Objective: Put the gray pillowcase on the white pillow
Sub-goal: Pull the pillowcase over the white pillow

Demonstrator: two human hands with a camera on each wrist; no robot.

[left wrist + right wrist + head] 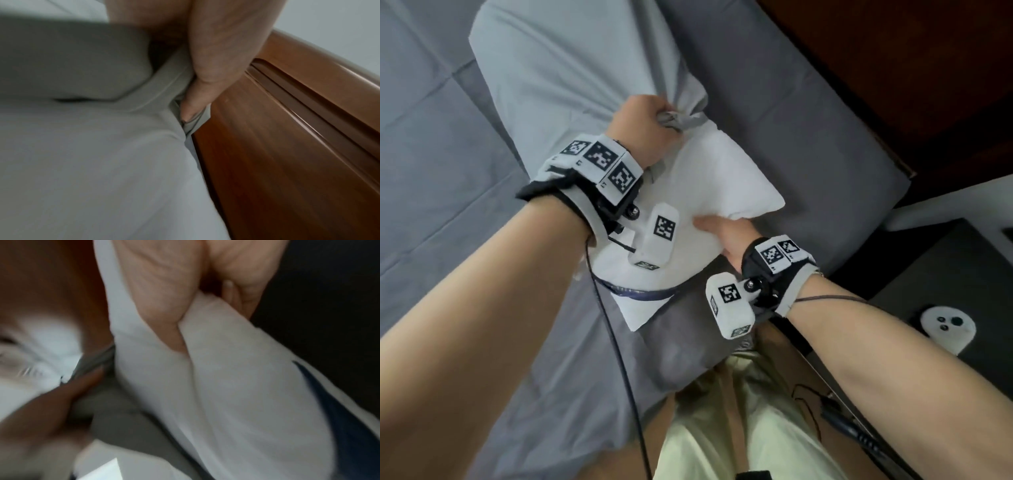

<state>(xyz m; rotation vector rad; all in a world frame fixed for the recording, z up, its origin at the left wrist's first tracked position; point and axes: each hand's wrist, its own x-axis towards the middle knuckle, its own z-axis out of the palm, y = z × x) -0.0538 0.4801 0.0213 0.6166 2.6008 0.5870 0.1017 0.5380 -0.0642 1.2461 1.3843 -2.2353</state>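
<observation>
While our left hand (645,128) bunches the open edge of the gray pillowcase (558,78) near the middle of the head view, its fingers (193,104) curl tight around the gathered fabric. Our right hand (726,233), just right of center, pinches the near edge of the white pillow (722,178), thumb on top and fingers (236,293) tucked beneath. One end of the pillow sits inside the pillowcase mouth; the rest lies bare on the bed (808,120), slanting toward lower center. A wooden headboard (287,129) fills the right of the left wrist view.
</observation>
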